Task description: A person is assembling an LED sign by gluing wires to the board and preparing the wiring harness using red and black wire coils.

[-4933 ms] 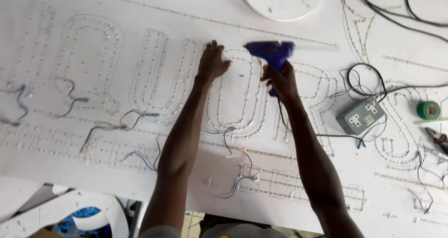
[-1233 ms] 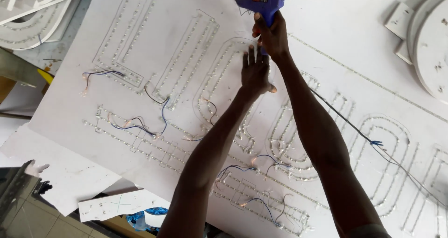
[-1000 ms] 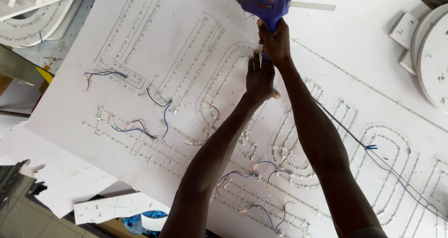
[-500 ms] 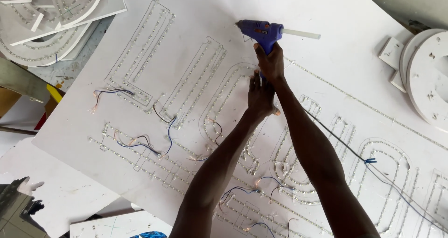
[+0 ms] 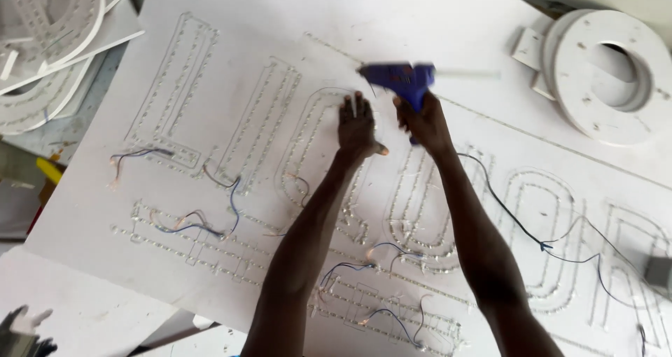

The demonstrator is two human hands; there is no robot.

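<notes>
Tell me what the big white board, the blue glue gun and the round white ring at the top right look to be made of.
White board: likely foam or PVC sheet; matte, with letter outlines filled by rows of small lights.
Glue gun, held in the right hand: moulded blue plastic, with a pale translucent stick at the back.
White ring: seemingly the same matte sheet, thick-edged, stacked.

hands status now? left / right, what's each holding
Left hand: open, palm flat on the white sign board, holding nothing.
Right hand: closed around the grip of the blue glue gun.
</notes>
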